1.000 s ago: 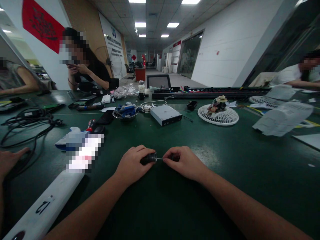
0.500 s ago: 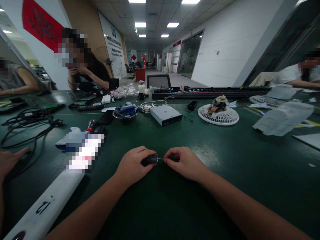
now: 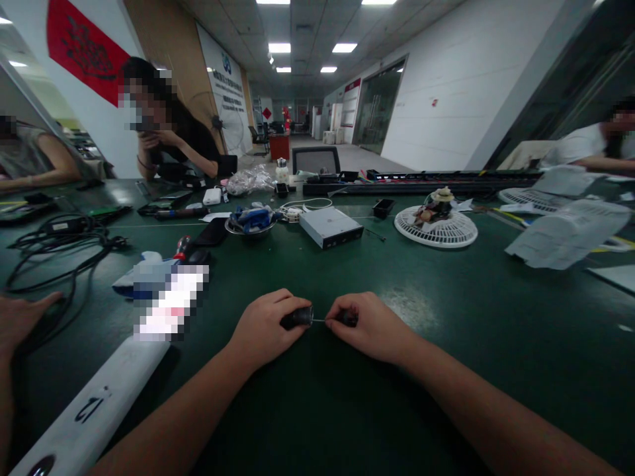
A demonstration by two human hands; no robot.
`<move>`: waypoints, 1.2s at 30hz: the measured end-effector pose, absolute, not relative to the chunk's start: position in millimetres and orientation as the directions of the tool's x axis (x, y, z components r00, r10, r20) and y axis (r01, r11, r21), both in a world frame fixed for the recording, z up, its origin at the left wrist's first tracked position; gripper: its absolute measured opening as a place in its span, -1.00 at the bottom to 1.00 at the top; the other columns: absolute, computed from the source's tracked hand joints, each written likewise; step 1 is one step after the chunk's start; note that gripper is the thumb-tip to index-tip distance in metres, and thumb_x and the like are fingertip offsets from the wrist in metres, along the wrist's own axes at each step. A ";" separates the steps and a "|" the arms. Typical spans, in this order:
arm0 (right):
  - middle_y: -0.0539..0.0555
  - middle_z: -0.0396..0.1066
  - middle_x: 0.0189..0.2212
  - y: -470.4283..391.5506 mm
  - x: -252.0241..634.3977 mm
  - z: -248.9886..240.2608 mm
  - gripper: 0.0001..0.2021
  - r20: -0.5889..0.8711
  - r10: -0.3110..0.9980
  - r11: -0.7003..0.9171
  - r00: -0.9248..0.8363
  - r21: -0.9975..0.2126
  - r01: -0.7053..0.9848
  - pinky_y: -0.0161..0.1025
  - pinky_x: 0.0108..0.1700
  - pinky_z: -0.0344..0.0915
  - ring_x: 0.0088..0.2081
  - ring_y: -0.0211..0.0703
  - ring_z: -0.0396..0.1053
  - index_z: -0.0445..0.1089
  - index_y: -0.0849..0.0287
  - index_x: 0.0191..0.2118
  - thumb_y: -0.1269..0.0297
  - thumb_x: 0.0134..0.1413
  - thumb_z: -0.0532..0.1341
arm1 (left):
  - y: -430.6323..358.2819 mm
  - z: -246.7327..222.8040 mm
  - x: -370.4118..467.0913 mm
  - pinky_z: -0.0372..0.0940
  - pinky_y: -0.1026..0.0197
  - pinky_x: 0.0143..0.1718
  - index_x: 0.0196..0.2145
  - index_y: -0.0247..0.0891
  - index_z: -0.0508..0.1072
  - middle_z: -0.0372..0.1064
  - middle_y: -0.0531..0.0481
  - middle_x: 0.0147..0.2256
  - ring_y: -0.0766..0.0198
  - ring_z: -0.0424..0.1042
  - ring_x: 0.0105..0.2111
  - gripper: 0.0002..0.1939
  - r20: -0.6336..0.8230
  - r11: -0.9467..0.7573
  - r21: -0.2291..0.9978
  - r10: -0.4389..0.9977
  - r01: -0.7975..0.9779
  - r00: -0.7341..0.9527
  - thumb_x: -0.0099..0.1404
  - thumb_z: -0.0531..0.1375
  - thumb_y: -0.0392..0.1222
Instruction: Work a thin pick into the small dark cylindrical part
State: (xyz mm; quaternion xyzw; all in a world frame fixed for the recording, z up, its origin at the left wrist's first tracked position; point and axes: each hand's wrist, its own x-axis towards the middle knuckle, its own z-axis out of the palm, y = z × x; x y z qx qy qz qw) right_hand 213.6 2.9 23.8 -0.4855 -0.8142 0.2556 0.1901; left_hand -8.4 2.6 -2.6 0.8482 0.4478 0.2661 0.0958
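Note:
My left hand point(image 3: 270, 324) is closed around a short black cylinder point(image 3: 299, 317) with a shiny rim at its right end. From the right, my right hand point(image 3: 370, 324) grips what looks like a small screwdriver point(image 3: 348, 318); its dark handle is mostly covered by the fingers. A thin metal shaft spans the narrow gap between the hands and meets the cylinder's rimmed end. Whether its tip is inside or only touching, I cannot tell. Both hands are low over the green table point(image 3: 317, 410).
Ahead lie a disc drive point(image 3: 330, 227), a metal bowl point(image 3: 251, 225) of blue items and a white fan grille point(image 3: 436, 228). Leftward are a long white device point(image 3: 74, 416), black cables point(image 3: 64, 244) and another person's hand point(image 3: 27, 317). Other people sit around the table.
My right hand has turned slightly, so more of the dark handle shows in its fingers. My left hand and the cylinder stay nearly in place.

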 end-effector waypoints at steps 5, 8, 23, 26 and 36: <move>0.00 0.50 -0.42 3.3 213.0 24.0 -0.87 0.147 0.905 0.419 -0.400 -0.480 0.771 -0.28 -0.40 0.19 -0.41 -0.22 0.38 0.53 0.09 -0.34 0.29 0.06 0.21 | 1.8 -2.3 -9.2 0.35 0.13 -0.19 -0.07 -0.11 0.49 0.44 0.04 -0.21 0.19 0.44 -0.23 -0.67 0.366 -0.582 0.393 0.809 0.712 0.460 0.18 0.31 -0.27; -0.02 0.49 -0.42 1.6 213.6 25.3 -0.89 0.134 0.857 0.493 -0.497 -0.491 0.718 -0.30 -0.40 0.19 -0.41 -0.24 0.37 0.52 0.09 -0.34 0.32 0.06 0.21 | 0.5 -2.5 -9.1 0.36 0.14 -0.18 -0.07 -0.11 0.50 0.44 0.03 -0.19 0.20 0.45 -0.22 -0.66 0.368 -0.594 0.398 0.802 0.699 0.471 0.16 0.32 -0.27; 0.02 0.46 -0.46 2.9 215.8 32.3 -0.86 0.133 0.944 0.330 -0.302 -0.361 0.872 -0.26 -0.48 0.06 -0.46 -0.19 0.34 0.45 0.09 -0.34 0.16 0.07 0.22 | 2.1 -1.6 -8.6 0.38 0.14 -0.20 -0.07 -0.13 0.48 0.43 0.01 -0.20 0.20 0.44 -0.24 -0.68 0.401 -0.567 0.409 0.816 0.715 0.417 0.20 0.30 -0.24; 0.02 0.43 -0.49 5.9 220.6 35.2 -0.78 0.081 0.956 0.290 -0.283 -0.440 0.850 -0.26 -0.50 0.05 -0.49 -0.21 0.31 0.44 0.12 -0.31 0.07 0.06 0.24 | 2.9 -1.0 -8.9 0.38 0.14 -0.21 -0.07 -0.14 0.49 0.43 0.00 -0.21 0.21 0.44 -0.25 -0.70 0.397 -0.536 0.432 0.835 0.725 0.381 0.21 0.29 -0.20; -0.01 0.46 -0.47 4.9 218.6 22.3 -0.86 -0.028 0.905 0.313 -0.424 -0.632 0.709 -0.31 -0.49 0.16 -0.47 -0.25 0.36 0.45 0.13 -0.33 0.22 -0.04 0.30 | 2.5 1.3 -7.5 0.35 0.13 -0.19 -0.10 -0.13 0.49 0.43 0.03 -0.21 0.20 0.43 -0.24 -0.71 0.367 -0.505 0.457 0.857 0.733 0.362 0.20 0.31 -0.23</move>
